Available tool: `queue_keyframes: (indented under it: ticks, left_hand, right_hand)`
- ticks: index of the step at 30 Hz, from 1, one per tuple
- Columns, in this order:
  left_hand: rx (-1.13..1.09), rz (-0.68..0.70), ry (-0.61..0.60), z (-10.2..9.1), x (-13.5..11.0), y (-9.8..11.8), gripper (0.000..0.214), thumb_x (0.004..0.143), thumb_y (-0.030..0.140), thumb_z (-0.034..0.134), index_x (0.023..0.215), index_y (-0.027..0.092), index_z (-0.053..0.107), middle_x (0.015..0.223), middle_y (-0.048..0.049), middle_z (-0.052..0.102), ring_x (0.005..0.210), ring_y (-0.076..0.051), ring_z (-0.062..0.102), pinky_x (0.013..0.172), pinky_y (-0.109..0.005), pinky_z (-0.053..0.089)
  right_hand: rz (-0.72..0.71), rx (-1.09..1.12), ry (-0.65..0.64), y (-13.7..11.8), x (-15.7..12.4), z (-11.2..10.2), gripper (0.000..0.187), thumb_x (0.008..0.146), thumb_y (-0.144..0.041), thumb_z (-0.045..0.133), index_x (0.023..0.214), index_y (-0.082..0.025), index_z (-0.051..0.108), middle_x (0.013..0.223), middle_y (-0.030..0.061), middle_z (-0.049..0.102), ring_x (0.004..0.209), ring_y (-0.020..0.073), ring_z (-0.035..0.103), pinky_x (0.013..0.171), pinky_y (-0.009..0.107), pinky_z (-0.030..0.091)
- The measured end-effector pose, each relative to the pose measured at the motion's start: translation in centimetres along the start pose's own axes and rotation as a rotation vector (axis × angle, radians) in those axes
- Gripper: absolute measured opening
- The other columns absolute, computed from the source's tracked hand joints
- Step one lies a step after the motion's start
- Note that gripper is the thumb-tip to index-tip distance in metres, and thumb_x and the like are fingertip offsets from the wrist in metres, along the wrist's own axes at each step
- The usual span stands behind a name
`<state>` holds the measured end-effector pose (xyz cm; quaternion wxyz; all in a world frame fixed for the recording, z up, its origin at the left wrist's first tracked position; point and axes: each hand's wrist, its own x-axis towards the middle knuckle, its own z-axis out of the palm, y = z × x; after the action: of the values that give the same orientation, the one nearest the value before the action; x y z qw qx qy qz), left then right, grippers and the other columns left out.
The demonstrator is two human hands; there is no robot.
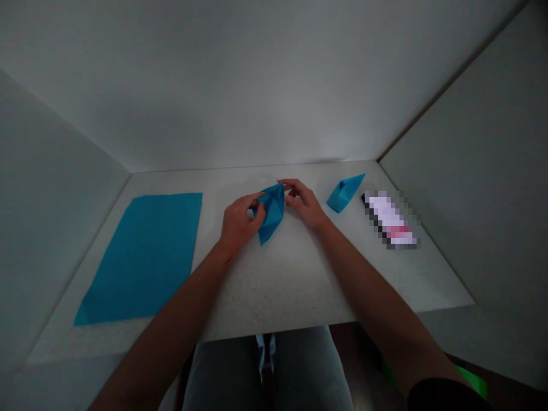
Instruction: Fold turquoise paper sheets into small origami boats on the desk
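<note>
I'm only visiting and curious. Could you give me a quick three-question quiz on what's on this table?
1. True or false: the left hand and the right hand both touch the folded blue paper.
2. What lies on the left part of the table? A) a flat blue sheet B) scissors C) a cup
3. What rests on the table just to the right of the right hand?

Key
1. True.
2. A.
3. A second folded blue shape, not touched by either hand.
</note>
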<state>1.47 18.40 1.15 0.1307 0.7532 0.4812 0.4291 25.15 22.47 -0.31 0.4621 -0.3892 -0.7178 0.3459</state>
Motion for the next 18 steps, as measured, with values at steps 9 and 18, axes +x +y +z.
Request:
queue_keyframes:
  ticks: [9,18]
  left_hand:
    - [-0.113,-0.114,-0.025,0.2,0.1,-0.7,0.027,0.097,0.031,0.066,0.117,0.022,0.082,0.079,0.0004,0.077,0.064,-0.013,0.068,0.065,-0.025,0.054]
    - [0.057,-0.024,0.019,0.1,0.5,-0.9,0.034,0.096,0.053,0.077,0.104,0.020,0.082,0.078,-0.0013,0.068,0.073,-0.017,0.063,0.077,-0.034,0.049]
  right_hand:
    - [0.036,-0.150,-0.043,0.6,0.3,0.6,0.035,0.098,-0.049,0.063,0.120,-0.024,0.073,0.098,0.0045,0.077,0.073,0.0171,0.061,0.073,0.033,0.052]
    - [-0.031,-0.270,-0.101,-0.9,-0.1,1.5,0.023,0.100,-0.046,0.063,0.097,-0.025,0.072,0.078,0.0016,0.071,0.069,0.0180,0.061,0.072,0.034,0.049]
